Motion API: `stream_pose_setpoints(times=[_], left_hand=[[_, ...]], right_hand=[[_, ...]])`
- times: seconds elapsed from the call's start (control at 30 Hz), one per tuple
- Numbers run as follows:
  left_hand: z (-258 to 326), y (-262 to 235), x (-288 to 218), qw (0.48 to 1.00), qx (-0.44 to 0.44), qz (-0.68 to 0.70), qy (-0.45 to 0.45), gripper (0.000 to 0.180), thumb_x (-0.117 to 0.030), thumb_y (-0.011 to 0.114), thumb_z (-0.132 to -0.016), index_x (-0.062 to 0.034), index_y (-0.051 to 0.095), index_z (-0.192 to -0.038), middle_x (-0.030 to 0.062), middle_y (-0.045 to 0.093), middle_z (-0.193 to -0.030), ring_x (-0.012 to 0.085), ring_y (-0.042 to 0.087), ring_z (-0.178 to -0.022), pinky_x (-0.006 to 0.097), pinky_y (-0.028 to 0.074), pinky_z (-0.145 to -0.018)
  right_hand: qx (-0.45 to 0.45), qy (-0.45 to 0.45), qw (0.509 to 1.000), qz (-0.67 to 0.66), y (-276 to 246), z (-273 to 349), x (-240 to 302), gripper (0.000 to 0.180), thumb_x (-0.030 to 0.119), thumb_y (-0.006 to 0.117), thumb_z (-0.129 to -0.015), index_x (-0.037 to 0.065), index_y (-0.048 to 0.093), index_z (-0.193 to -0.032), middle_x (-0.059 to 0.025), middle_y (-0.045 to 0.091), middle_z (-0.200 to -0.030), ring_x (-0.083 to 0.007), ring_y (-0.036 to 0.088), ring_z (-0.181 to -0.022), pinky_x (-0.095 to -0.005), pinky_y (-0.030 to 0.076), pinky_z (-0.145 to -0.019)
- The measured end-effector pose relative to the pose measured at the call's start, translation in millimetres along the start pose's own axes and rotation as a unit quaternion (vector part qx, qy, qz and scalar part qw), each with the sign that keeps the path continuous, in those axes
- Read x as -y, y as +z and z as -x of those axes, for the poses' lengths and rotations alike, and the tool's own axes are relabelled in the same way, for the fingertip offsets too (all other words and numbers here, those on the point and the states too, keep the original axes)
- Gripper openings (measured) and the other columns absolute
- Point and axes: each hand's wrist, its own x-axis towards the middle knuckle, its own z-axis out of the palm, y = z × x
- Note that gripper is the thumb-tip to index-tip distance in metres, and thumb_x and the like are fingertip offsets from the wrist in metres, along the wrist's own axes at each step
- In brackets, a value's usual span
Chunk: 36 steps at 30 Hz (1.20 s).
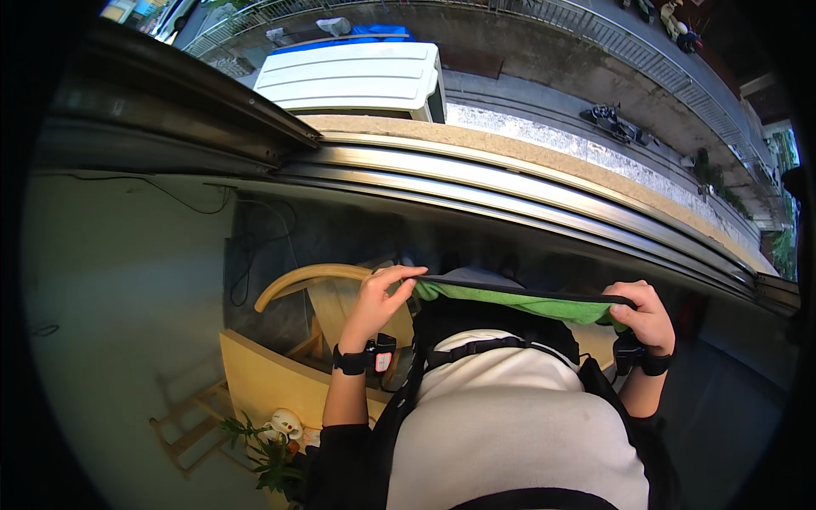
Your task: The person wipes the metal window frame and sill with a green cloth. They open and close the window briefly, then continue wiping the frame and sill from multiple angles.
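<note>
A green cloth (531,305) with a dark border is stretched between my two hands, in front of my body and just inside the window. My left hand (382,295) pinches its left end between thumb and fingers. At the other end, my right hand (643,313) is closed around the cloth's corner. A greyish face of the cloth shows behind its dark upper edge. Both wrists wear black straps with small devices on them.
Metal window tracks (476,177) and a stone ledge run across beyond my hands, with a white box-shaped unit (348,75) outside. A curved wooden chair (319,272) stands by my left hand. A wooden tabletop (268,370) and a plant (276,459) are lower left.
</note>
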Motion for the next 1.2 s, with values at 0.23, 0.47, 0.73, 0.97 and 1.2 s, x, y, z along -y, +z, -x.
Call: stream_pose_setpoints(times=[0.23,0.47,0.73,0.97,1.2], left_hand=[[-18,-3,-6,0.994,0.031,-0.066,-0.081,0.01,-0.008,0.057,-0.092,-0.001,0.058,-0.1,0.0158,0.064,-0.09,0.0343,0.063,-0.084,0.039,0.049,-0.077],[-24,-18,-38,0.973,0.135,-0.184,0.017,0.027,-0.005,0.074,-0.073,0.0009,0.059,-0.095,0.0153,0.058,-0.087,0.0359,0.058,-0.085,0.041,0.048,-0.075],[-17,-38,-69,0.972,0.012,-0.232,0.035,0.034,0.0,0.079,-0.063,0.0004,0.066,-0.094,0.0124,0.053,-0.079,0.0316,0.054,-0.074,0.039,0.046,-0.066],[-30,-40,-100,0.937,-0.154,-0.248,0.19,0.036,-0.001,0.084,-0.056,-0.0011,0.071,-0.09,0.0055,0.052,-0.073,0.0232,0.05,-0.065,0.033,0.039,-0.058],[-99,-8,-82,0.901,-0.181,-0.325,0.221,0.032,0.007,0.077,-0.065,0.0002,0.068,-0.095,0.0094,0.053,-0.078,0.0272,0.051,-0.069,0.038,0.044,-0.063]], right_hand=[[0.005,0.026,0.999,0.042,-7,1,-9,0.018,0.012,0.061,-0.091,-0.005,0.066,-0.094,-0.013,0.064,-0.074,-0.0229,0.062,-0.062,-0.0285,0.046,-0.061],[-0.034,-0.001,0.999,-0.007,-21,2,-24,0.024,0.017,0.061,-0.091,-0.006,0.067,-0.089,-0.0146,0.066,-0.075,-0.0255,0.064,-0.064,-0.0307,0.048,-0.062],[-0.008,0.047,0.999,-0.002,-16,-18,-28,0.023,0.017,0.064,-0.091,-0.005,0.068,-0.089,-0.0159,0.068,-0.079,-0.0271,0.065,-0.068,-0.0322,0.05,-0.065],[-0.16,-0.042,0.986,-0.038,-15,-12,-16,0.026,0.018,0.063,-0.087,-0.008,0.068,-0.086,-0.0168,0.07,-0.08,-0.0254,0.066,-0.071,-0.0335,0.052,-0.067],[-0.443,-0.012,0.851,0.281,2,-65,-21,0.034,-0.005,0.058,-0.089,-0.001,0.061,-0.122,-0.0134,0.065,-0.111,-0.0266,0.062,-0.105,-0.0327,0.046,-0.094]])
